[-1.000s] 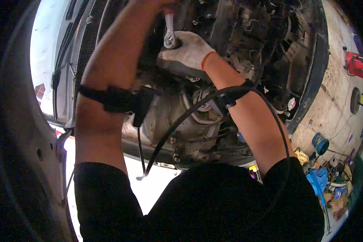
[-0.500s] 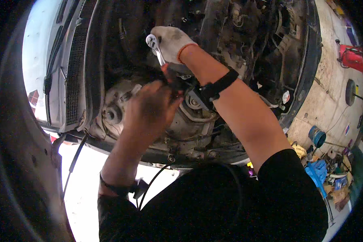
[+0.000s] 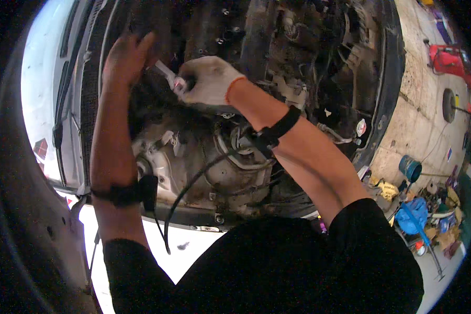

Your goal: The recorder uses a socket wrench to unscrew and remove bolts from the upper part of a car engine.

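Note:
A shiny metal ratchet wrench lies across the dark upper left part of an engine bay. My bare left hand is closed round its handle end, which the fingers mostly hide. My right hand, in a whitish work glove with an orange cuff, curls about the ratchet's head. Whatever sits under that head is hidden by the glove and shadow. Below the hands, a dusty inner body panel with a round strut mount shows, and hoses run near my right wrist.
Along the left are the windshield and wiper. A raised dark panel fills the lower left. A black cable hangs by my left forearm. On the floor at right are a red machine, a teal can and a blue bag.
My left hand has moved up and left, and the ratchet handle has swung from pointing toward me to pointing up-left. The gloved right hand stays at the ratchet's head, slightly lower in view.

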### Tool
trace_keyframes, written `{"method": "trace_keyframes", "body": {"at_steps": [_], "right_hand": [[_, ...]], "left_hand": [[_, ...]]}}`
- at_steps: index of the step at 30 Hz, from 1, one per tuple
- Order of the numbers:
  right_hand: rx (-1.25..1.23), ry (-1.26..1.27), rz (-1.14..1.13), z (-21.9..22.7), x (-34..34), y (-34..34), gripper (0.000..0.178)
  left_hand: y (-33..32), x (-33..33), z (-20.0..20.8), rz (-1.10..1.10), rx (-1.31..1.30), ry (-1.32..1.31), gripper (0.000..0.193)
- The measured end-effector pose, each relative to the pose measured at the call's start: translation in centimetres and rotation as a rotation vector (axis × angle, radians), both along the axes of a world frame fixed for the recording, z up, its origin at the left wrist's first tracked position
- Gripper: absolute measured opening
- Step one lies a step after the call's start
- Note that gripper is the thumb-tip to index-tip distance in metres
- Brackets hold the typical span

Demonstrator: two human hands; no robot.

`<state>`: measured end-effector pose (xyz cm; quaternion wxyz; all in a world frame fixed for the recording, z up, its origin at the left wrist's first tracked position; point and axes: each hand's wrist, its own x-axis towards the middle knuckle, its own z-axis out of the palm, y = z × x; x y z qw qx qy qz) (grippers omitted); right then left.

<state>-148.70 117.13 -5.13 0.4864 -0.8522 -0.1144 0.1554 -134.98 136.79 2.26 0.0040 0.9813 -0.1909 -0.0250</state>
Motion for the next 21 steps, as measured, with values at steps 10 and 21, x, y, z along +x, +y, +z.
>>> {"method": "trace_keyframes", "body": {"at_steps": [10, 21], "right_hand": [[0.126, -0.105, -0.268, -2.1, 0.0, 0.4, 0.022], [0.929, 0.215, -0.293, -3.2, -0.5, 1.6, 0.033]], "left_hand": [[4.0, -19.7, 3.0, 0.121, -0.090, 0.317, 0.051], [-8.1, -19.1, 5.4, -0.322, -0.263, 0.203, 0.049]]}}
